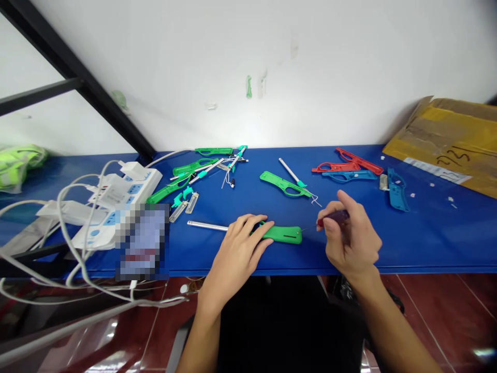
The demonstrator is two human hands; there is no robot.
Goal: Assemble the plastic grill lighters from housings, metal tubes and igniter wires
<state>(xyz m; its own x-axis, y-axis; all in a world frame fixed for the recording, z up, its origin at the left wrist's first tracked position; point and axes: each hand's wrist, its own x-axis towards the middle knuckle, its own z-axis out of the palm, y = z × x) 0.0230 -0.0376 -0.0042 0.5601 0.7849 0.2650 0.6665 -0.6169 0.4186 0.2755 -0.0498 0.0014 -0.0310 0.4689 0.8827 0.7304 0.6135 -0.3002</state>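
Note:
My left hand (240, 247) lies over a green long-neck lighter (286, 234), gripping it flat against the blue table. The lighter's metal tube (205, 225) points left, and its middle is hidden under my fingers. In my right hand (355, 235), closed around the dark red handle, is a screwdriver (333, 218). Its thin shaft points left at the handle end of the lighter; whether the tip touches it I cannot tell. Just behind, a green lighter half-shell (283, 184) lies beside a loose metal tube (289, 170) and a bent wire (315, 199).
Green shells (192, 167), tubes and clear fuel tanks (191, 202) are heaped at the back left. Red shells (340, 167) and blue shells (398, 190) lie right, near a cardboard box (446, 140). A power strip (130, 199) with cables and a blurred phone-like object (143, 241) occupy the left.

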